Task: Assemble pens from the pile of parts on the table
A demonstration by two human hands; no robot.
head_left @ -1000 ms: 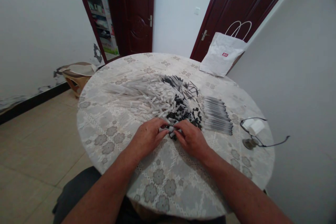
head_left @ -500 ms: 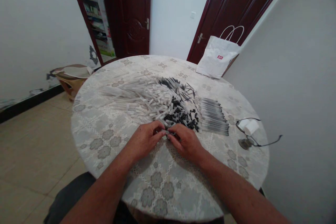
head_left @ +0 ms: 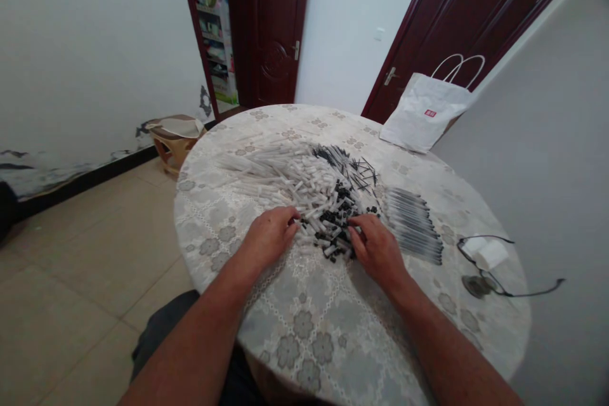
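My left hand (head_left: pixel 271 235) rests at the near left edge of a pile of short whitish tubes (head_left: pixel 314 177), its thumb and fingers pinched together. Whatever lies between those fingertips is too small to make out. Across the pile, my right hand (head_left: pixel 378 247) has its curled fingers at the right side of the small black pieces (head_left: pixel 340 212); what they grip, if anything, is hidden. Black pieces and whitish tubes lie mixed between the two hands. Long clear tubes (head_left: pixel 252 165) spread out to the left, and thin dark sticks (head_left: pixel 347 162) lie behind.
Right of my right hand is a row of slim pen-like sticks (head_left: pixel 413 225). Glasses (head_left: pixel 502 294), a white roll-like object (head_left: pixel 491 255) and a dark round object (head_left: pixel 476 287) lie farther right. A white paper bag (head_left: pixel 425 111) stands at the back of the round table (head_left: pixel 304 311).
My hands were together in front of the pile over a small piece; now they are apart, one at each side. More pieces lie spread between them. The view has swung left.
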